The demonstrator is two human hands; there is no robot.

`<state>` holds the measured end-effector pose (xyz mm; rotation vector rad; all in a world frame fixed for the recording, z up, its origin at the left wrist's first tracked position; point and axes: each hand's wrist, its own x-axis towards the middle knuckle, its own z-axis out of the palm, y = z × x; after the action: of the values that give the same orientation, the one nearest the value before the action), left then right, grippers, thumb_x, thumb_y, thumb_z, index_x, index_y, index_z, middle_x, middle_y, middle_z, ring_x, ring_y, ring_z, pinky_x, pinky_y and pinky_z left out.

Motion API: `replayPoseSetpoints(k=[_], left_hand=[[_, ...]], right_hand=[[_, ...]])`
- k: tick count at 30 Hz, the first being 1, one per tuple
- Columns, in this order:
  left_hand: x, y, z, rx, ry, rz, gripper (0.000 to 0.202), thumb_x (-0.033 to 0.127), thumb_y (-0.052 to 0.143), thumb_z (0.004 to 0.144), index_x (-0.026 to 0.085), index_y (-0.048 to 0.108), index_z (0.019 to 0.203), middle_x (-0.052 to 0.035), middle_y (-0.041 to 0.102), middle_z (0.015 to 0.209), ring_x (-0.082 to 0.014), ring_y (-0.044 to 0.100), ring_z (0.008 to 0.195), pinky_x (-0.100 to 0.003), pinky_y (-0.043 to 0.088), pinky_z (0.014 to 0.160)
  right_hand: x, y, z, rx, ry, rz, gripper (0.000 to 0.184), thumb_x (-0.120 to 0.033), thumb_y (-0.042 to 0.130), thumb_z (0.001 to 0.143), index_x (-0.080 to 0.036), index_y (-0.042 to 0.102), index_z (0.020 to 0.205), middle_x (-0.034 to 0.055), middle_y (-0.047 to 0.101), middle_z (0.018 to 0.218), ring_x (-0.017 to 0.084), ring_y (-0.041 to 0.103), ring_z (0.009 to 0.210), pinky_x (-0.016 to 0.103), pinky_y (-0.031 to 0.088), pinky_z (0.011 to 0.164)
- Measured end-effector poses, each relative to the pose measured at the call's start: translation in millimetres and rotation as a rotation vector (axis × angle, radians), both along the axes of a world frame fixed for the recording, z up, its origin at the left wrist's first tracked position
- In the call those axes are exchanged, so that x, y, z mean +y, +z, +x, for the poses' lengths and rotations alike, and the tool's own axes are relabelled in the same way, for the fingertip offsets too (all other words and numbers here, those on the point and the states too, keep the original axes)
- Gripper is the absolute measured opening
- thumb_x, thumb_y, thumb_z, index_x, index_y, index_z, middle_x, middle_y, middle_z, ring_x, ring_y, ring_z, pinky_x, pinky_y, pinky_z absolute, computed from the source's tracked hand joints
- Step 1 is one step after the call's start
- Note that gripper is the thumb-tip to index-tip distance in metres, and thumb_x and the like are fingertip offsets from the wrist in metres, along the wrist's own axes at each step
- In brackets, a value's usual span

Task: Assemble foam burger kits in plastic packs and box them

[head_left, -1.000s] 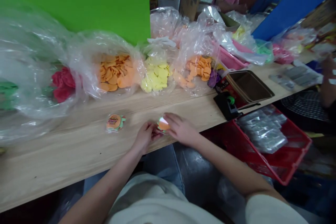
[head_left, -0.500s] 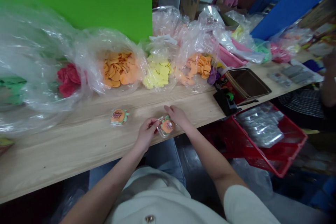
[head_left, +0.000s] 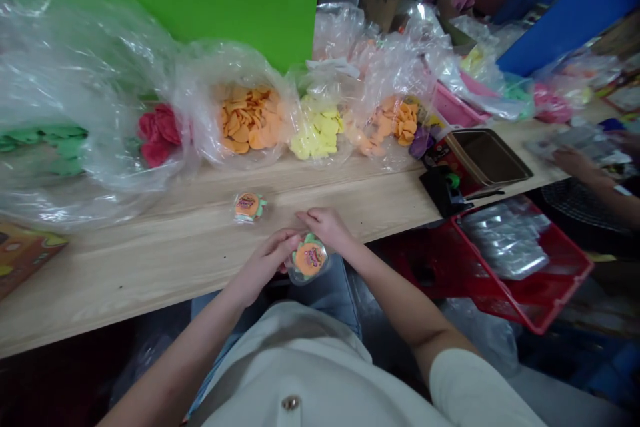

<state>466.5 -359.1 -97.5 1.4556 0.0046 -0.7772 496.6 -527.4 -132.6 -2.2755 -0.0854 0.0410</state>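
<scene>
A small clear plastic box [head_left: 308,259] with an orange printed foam disc and green foam pieces inside is held at the table's front edge, above my lap. My left hand [head_left: 270,259] pinches its left side between thumb and fingers. Curled around the box's upper right edge is my right hand [head_left: 327,228], its fingers pointing left. A second clear box [head_left: 249,207] with a similar orange disc and green pieces lies on the wooden table [head_left: 180,250], to the left and farther back.
Open plastic bags along the back hold green pieces [head_left: 70,147], red pieces [head_left: 160,133], orange pieces [head_left: 250,117] and yellow pieces [head_left: 319,130]. A tape dispenser [head_left: 443,190] stands beside a tin [head_left: 487,157]. Below right, a red crate [head_left: 560,287] holds clear packaging. A co-worker's hand [head_left: 575,163] is far right.
Both hands have brought the box closer to my body, over the table's front edge. My view has shifted left, and a co-worker's hand has come forward at far right.
</scene>
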Motion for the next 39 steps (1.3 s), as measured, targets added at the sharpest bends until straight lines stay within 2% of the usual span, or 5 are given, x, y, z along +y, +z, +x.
replayPoseSetpoints(k=[5, 15, 23, 28, 39], left_hand=[[8, -4.1, 1, -0.149, -0.058, -0.015, 0.043, 0.035, 0.069, 0.066, 0.018, 0.06, 0.104, -0.0055, 0.065, 0.1, -0.0197, 0.059, 0.087, -0.031, 0.047, 0.075], [-3, -19.2, -10, -0.323, 0.27, 0.089, 0.046, 0.037, 0.067, 0.068, 0.017, 0.057, 0.108, -0.0074, 0.065, 0.102, -0.0205, 0.06, 0.09, -0.032, 0.047, 0.078], [21, -13.0, -42, -0.109, 0.307, -0.057, 0.035, 0.039, 0.057, 0.078, 0.02, 0.059, 0.107, -0.0046, 0.063, 0.096, -0.0133, 0.056, 0.076, -0.024, 0.045, 0.066], [51, -32.8, -74, 0.09, 0.439, 0.031, 0.028, 0.04, 0.065, 0.071, 0.017, 0.065, 0.087, -0.0016, 0.062, 0.076, -0.0104, 0.05, 0.063, -0.021, 0.039, 0.058], [81, -32.5, -97, 0.225, 0.164, 0.061, 0.023, 0.038, 0.062, 0.073, 0.016, 0.064, 0.082, -0.0021, 0.06, 0.073, -0.0122, 0.05, 0.063, -0.023, 0.04, 0.059]], right_hand=[[14, 9.0, 2, -0.038, 0.024, -0.011, 0.046, -0.045, 0.044, 0.084, -0.019, 0.038, 0.046, -0.0048, 0.033, 0.046, 0.008, 0.034, 0.047, 0.022, 0.025, 0.049], [26, -14.2, -49, -0.053, -0.584, 0.264, 0.043, -0.05, 0.034, 0.088, -0.02, 0.042, 0.058, -0.0048, 0.039, 0.05, 0.01, 0.038, 0.049, 0.022, 0.028, 0.048], [34, -20.8, -67, -0.015, -0.595, 0.327, 0.044, -0.051, 0.033, 0.086, -0.021, 0.036, 0.054, -0.005, 0.033, 0.05, 0.01, 0.032, 0.05, 0.022, 0.028, 0.049], [54, -40.3, -115, 0.171, -0.39, 0.139, 0.043, -0.047, 0.029, 0.089, -0.021, 0.039, 0.056, -0.0029, 0.04, 0.052, 0.011, 0.036, 0.052, 0.024, 0.027, 0.051], [46, -17.5, -122, 0.245, 0.34, 0.225, 0.028, -0.034, 0.036, 0.089, -0.02, 0.039, 0.065, -0.0029, 0.041, 0.066, 0.01, 0.04, 0.063, 0.022, 0.031, 0.059]])
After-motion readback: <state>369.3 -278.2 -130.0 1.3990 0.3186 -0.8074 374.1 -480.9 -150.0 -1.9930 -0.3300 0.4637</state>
